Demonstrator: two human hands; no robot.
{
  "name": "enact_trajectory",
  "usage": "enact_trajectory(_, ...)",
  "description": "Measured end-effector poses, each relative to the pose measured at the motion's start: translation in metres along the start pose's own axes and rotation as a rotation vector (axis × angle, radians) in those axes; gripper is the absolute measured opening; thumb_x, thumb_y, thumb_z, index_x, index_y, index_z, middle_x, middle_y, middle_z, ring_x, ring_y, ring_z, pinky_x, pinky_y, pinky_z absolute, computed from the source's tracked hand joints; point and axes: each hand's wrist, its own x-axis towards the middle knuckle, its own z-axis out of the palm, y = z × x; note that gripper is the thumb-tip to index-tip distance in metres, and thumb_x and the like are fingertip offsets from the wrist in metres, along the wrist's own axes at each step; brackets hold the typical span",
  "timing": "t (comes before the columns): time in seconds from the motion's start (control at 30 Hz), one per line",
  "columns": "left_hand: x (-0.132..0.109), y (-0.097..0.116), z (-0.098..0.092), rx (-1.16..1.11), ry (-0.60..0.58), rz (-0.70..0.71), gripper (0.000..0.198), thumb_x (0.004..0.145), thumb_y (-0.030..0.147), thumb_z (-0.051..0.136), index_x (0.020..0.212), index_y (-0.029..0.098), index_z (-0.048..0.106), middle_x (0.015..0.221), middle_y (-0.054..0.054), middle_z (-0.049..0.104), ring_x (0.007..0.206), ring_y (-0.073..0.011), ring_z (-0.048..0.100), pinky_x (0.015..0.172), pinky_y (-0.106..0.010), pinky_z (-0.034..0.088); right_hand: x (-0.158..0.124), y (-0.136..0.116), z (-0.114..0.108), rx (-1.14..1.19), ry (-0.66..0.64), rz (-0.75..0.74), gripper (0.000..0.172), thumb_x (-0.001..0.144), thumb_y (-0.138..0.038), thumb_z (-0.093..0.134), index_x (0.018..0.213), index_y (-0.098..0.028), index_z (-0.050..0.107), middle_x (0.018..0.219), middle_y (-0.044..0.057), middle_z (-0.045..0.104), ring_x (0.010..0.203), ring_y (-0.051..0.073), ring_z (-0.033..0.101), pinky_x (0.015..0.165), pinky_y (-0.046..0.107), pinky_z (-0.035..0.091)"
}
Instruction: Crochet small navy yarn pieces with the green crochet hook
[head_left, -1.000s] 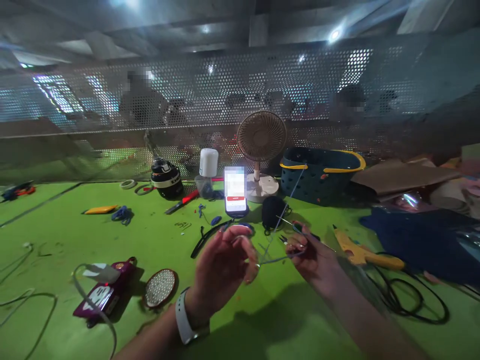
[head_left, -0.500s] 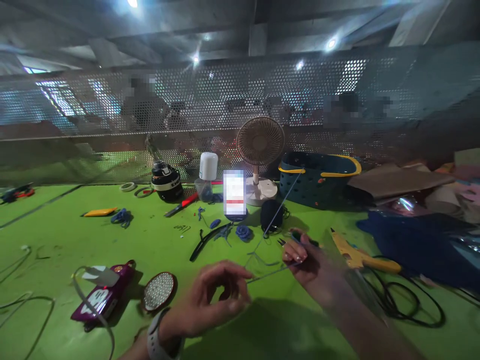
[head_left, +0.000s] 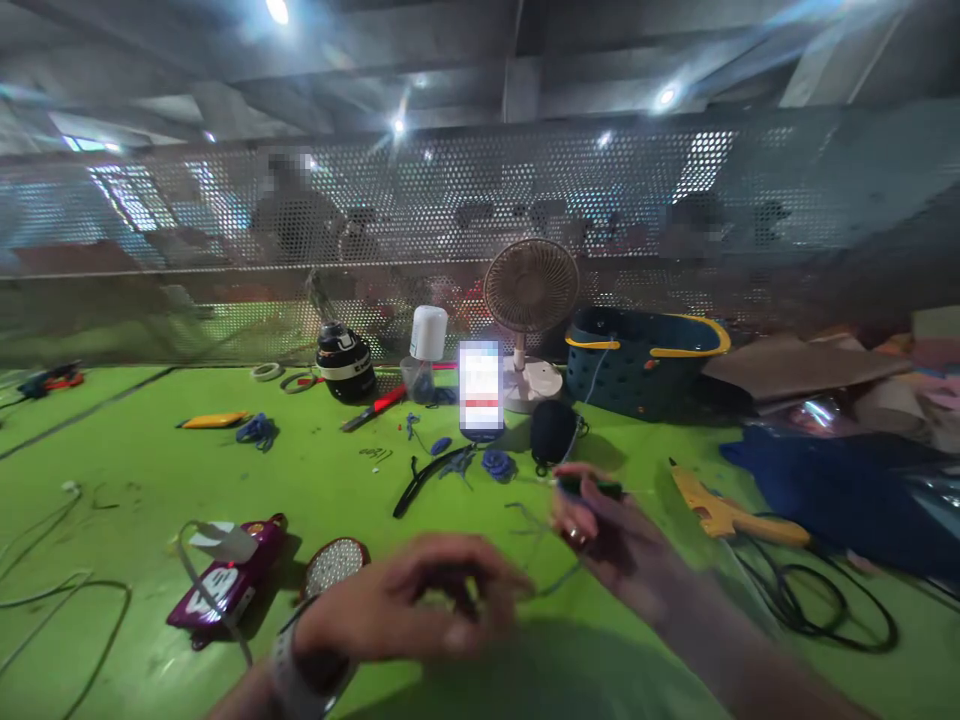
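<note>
My left hand, with a pale watch band at the wrist, is low in the middle of the head view, its fingertips closed on one end of a thin blue-grey yarn. The yarn runs right toward my right hand. That hand is closed round a green-handled tool, whose thin tip points left and is blurred. Behind the right hand lies a dark ball, and a strand of yarn hangs from the basket near it. A blue crocheted coil rests left of the right hand.
A lit phone, a fan and a teal basket stand at the back. At right lie a yellow glue gun and blue cloth. A purple device and round studded object lie left.
The view has shifted slightly. My right hand has turned, and its green-handled tool now points left. The yarn strand from the basket hangs slack instead of stretching straight toward the hands.
</note>
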Motion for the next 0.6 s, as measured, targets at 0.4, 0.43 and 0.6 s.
enact_trajectory(0.4, 0.171, -0.06, 0.024, 0.574, 0.323, 0.005, 0.023, 0.088, 0.024, 0.058, 0.108, 0.017, 0.068, 0.114, -0.012, 0.069, 0.109, -0.0258, 0.061, 0.098, -0.042, 0.046, 0.023, -0.032, -0.04, 0.13, 0.088, -0.24, 0.023, 0.07, -0.032, 0.084, 0.087, -0.021, 0.072, 0.052, -0.008, 0.047, 0.055, 0.009, 0.045, 0.061, 0.021, 0.048)
enact_trajectory(0.43, 0.19, -0.061, 0.025, 0.593, 0.327, -0.002, 0.025, 0.087, 0.025, 0.061, 0.109, 0.018, 0.067, 0.114, -0.012, 0.069, 0.11, -0.0264, 0.06, 0.099, -0.042, 0.045, 0.024, -0.033, -0.044, 0.145, 0.085, -0.239, 0.023, 0.07, -0.031, 0.083, 0.088, -0.021, 0.072, 0.053, -0.008, 0.047, 0.055, 0.008, 0.045, 0.061, 0.021, 0.048)
enact_trajectory(0.6, 0.288, -0.056, 0.025, 0.69, 0.326, -0.071, 0.027, 0.089, 0.035, 0.061, 0.105, 0.015, 0.068, 0.115, -0.014, 0.068, 0.113, -0.0289, 0.059, 0.096, -0.041, 0.046, 0.027, -0.031, -0.06, 0.181, 0.041, -0.246, 0.024, 0.072, -0.031, 0.082, 0.091, -0.021, 0.071, 0.052, -0.009, 0.045, 0.054, 0.007, 0.043, 0.061, 0.02, 0.045)
